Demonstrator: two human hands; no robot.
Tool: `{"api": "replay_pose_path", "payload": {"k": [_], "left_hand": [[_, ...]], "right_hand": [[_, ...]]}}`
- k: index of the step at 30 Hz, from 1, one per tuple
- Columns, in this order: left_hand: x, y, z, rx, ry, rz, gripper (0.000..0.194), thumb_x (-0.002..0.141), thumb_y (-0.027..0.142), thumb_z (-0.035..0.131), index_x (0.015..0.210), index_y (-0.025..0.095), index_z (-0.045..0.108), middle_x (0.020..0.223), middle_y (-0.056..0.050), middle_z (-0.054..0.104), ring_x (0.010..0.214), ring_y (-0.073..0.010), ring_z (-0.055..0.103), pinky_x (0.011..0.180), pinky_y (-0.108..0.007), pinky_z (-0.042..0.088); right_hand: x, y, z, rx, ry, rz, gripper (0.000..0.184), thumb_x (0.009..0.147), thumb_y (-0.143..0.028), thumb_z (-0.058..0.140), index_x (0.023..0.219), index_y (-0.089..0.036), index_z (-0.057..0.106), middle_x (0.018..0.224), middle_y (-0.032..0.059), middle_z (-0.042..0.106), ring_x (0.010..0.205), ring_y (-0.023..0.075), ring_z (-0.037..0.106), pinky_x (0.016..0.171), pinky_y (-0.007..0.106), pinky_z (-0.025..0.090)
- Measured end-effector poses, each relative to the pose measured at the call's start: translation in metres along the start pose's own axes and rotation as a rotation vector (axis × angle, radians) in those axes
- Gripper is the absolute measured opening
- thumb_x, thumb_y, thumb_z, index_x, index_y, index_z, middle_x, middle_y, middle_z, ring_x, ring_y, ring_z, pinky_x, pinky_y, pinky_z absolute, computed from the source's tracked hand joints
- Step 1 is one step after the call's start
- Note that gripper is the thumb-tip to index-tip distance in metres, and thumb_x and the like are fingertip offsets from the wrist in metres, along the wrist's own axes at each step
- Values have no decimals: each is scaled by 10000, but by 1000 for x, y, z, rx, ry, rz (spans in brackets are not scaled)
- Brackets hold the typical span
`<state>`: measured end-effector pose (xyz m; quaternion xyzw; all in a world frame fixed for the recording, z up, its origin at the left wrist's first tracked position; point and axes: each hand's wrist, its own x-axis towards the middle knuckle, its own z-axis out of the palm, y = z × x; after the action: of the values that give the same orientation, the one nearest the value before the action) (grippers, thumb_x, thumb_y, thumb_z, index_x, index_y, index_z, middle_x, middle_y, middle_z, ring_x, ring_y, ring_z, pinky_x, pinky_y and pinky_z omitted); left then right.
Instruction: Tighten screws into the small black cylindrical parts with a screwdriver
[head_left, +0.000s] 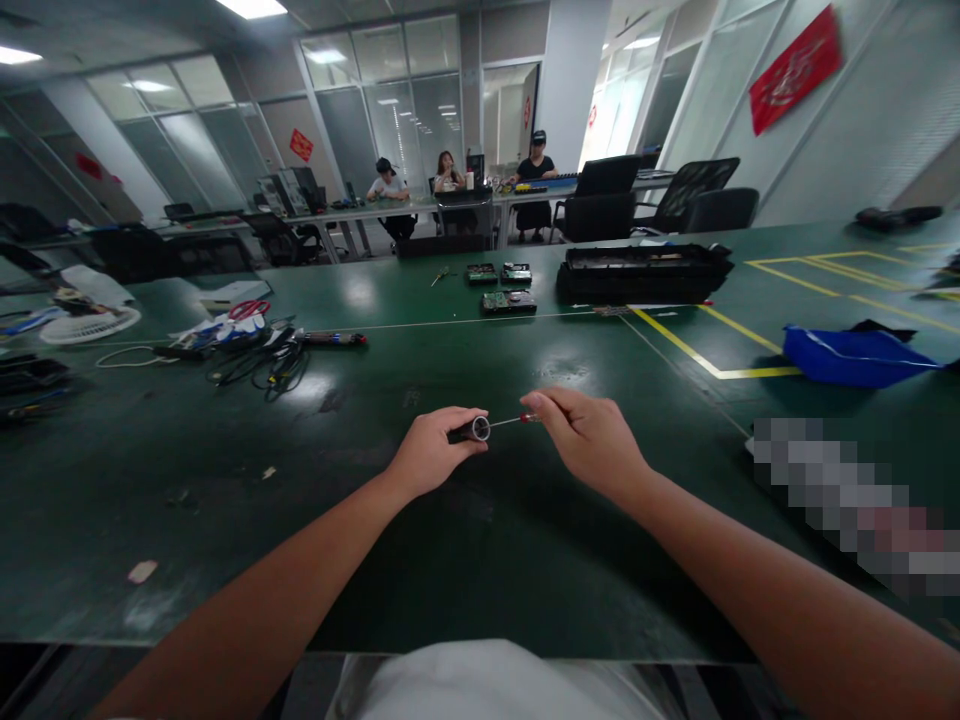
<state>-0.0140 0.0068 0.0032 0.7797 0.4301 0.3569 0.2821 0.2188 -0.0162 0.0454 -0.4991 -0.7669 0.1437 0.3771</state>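
Observation:
My left hand [435, 450] is closed round a dark cylinder [469, 430] with a silver ring-shaped end turned to the right. In my right hand [589, 435] is a thin screwdriver [514, 421], gripped by its small red-tipped handle, most of which the fingers hide. Its metal shaft points left, and the tip reaches the silver end of the cylinder. Whether the tip goes inside or only touches the rim I cannot tell. Both hands are over the green tabletop [465, 560].
Beyond my hands lie several hard drives [508, 301] with circuit boards and a long black plastic housing [643, 274]. Cables [262, 355], red-handled scissors [249, 310] and a pen-shaped tool [330, 339] lie left. A blue tray-like thing [855, 355] is right. People [536, 165] sit at a far table.

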Motion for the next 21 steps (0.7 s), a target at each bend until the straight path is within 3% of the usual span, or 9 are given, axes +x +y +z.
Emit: {"api": "replay_pose_path", "payload": {"k": [5,10,14,21], "left_hand": [[0,1,0,21,15,-6,410,769,152,812,1165,228,738,1149,-45,735,1087,-225,671,1033,-373,490],[1,4,-1,22,7,-18,404,769,138,807,1159,221,738,1148,-48,735,1094,-225,672,1016,-367,504],[0,2,-1,25,-4,-1,400,780,152,802,1167,232,736,1157,-42,733,1098,-221,671,1026,-367,501],[0,6,-1,44,-7,-17,409,777,142,804,1173,216,732,1173,-49,729,1108,-222,667,1040,-374,491]], "right_hand": [[-1,0,0,12,-54,-39,329,1002,-302,448,1276,-178,581,839,45,749,614,175,622,610,304,446],[-4,-1,-2,45,-103,-108,266,984,-240,451,1202,-179,591,910,58,726,805,202,665,712,318,474],[-2,0,-2,43,-98,-36,314,1031,-354,408,1124,-201,666,891,49,740,732,190,663,662,315,456],[-3,-2,-3,69,-135,-32,387,1000,-290,454,1364,-190,541,792,15,690,630,168,584,599,299,416]]}}
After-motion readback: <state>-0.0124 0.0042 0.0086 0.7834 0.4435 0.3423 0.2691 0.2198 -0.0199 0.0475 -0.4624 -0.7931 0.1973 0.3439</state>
